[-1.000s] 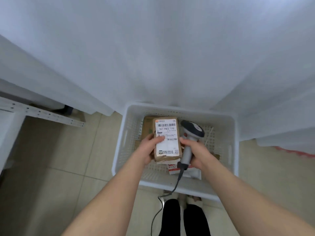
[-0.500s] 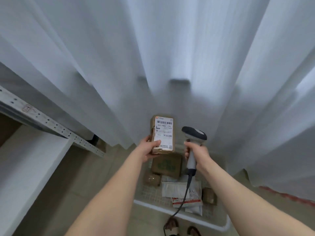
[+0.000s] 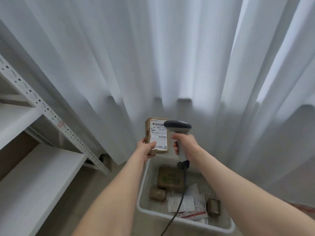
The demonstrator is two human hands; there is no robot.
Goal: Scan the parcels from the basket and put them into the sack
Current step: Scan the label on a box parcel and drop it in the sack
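Parcel [image 3: 157,136], brown, label reading "507-P802 170", held upright above the basket [image 3: 141,189] by the left grip [image 3: 146,150]; right grip [image 3: 185,142] clasps the scanner [image 3: 178,127] handle, head overlapping the label's upper right corner.

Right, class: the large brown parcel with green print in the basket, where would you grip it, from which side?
Probably from above, fingers across its left and right edges: the large brown parcel lies flat in the basket, a smaller parcel crowds its near edge. Mind the scanner cable.

White curtains [image 3: 170,57] hang backlit; white metal shelving [image 3: 34,133] stands left.
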